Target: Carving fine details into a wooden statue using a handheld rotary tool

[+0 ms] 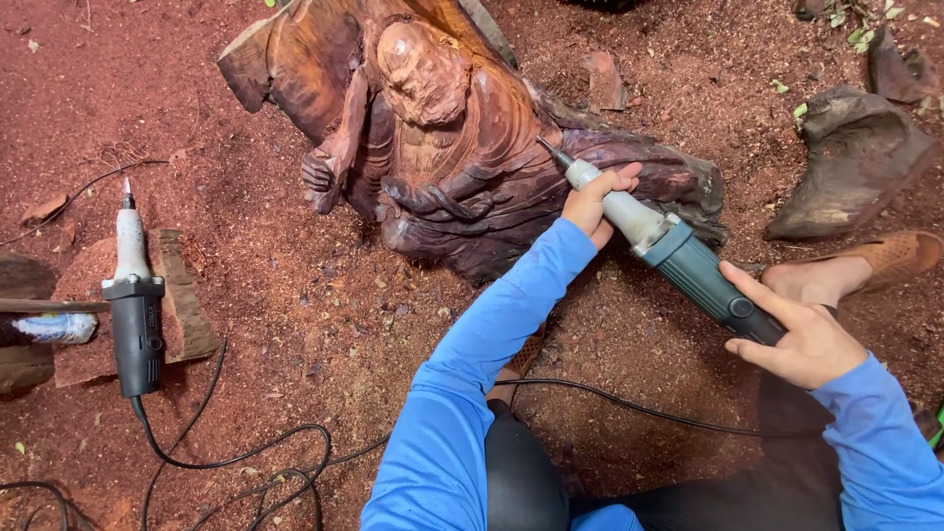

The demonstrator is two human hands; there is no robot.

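Reddish sawdust-covered ground (295, 295) is seen from the head view, with a dark carved wooden figure (442, 147) lying on it. A die grinder (669, 251) is gripped at the neck by the left hand (595, 202) and at the body by the right hand (801, 339), its bit touching the carving; detail grinding is judged underway, so steady guidance along the folds is called for. A second grinder (133, 305) lies apart.
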